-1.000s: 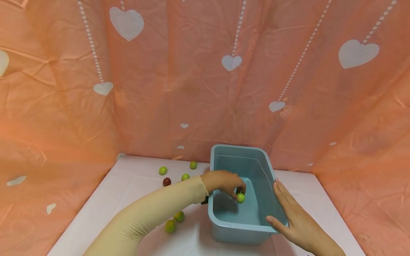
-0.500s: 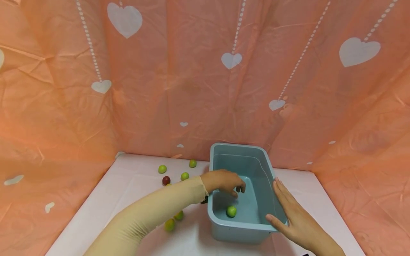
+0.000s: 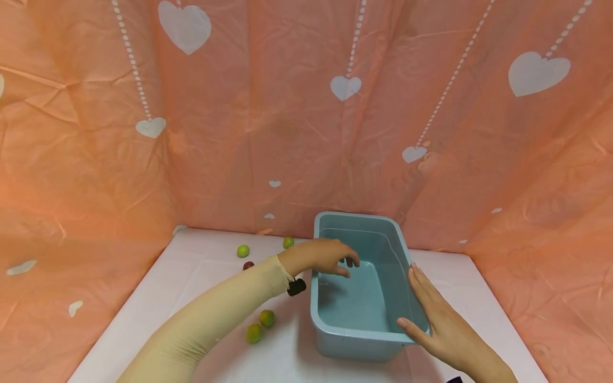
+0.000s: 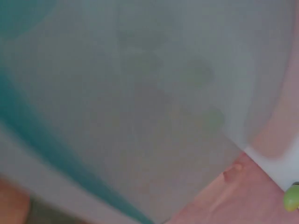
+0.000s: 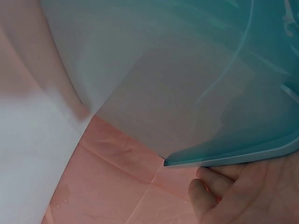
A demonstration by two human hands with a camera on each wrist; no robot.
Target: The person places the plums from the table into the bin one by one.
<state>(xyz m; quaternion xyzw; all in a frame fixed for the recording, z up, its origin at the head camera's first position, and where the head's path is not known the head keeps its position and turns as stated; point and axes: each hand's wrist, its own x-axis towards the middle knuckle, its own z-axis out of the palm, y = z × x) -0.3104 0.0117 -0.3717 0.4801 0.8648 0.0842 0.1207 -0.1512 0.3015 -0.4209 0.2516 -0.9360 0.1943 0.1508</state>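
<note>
A blue plastic tub (image 3: pixel 356 217) stands on the white table (image 3: pixel 191 276). My left hand (image 3: pixel 335 259) hovers over the tub's left rim with its fingers loosely curled, and it holds nothing. My right hand (image 3: pixel 423 306) lies flat against the tub's right wall, fingers straight. In the right wrist view the tub's rim (image 5: pixel 233 158) sits just above that hand's fingers (image 5: pixel 219 191). No fruit shows inside the tub in the head view. The left wrist view is blurred, with one green fruit (image 4: pixel 292 197) at its right edge.
Left of the tub lie two green fruits (image 3: pixel 267 318) (image 3: pixel 254 333) near the front. Two more green ones (image 3: pixel 243 250) (image 3: pixel 288 242) and a dark red one (image 3: pixel 248 265) lie further back. Orange heart-print sheets (image 3: pixel 287 117) wall in the table.
My left hand let go of a green fruit, which dropped into the tub and has passed out of sight. The hand then drew back up and left, to the rim. The right hand stayed.
</note>
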